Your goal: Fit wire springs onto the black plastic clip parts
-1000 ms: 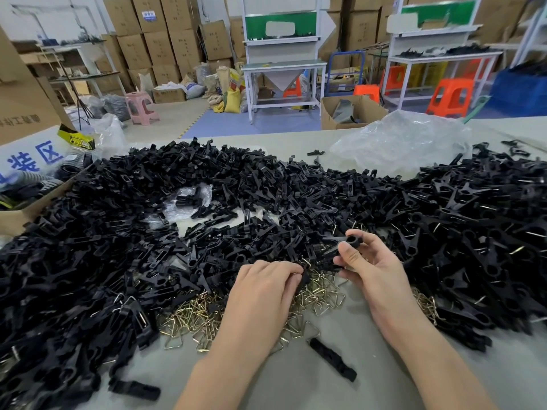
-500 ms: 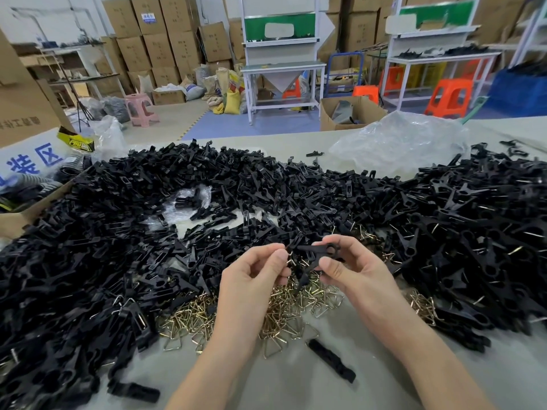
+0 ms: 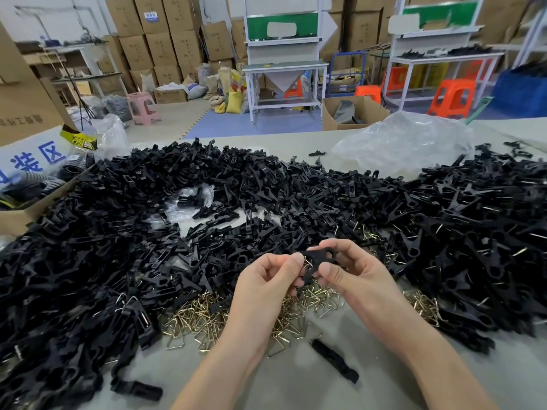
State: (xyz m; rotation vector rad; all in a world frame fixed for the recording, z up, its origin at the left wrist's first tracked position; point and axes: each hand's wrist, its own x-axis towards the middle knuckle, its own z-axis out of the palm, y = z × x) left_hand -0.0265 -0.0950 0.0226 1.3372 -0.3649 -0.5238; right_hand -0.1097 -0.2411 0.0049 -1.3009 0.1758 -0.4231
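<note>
Head view: held black clip part up over near-centre heap of brass-coloured wire springs. Pinched its left end in curled fingertips of left hand; gripped ringed right end between thumb and curled fingers of right hand. Perhaps had a spring already caught between the arms; too small to tell. Could slip or ping off sideways into loose clip parts if pressed askew.
</note>
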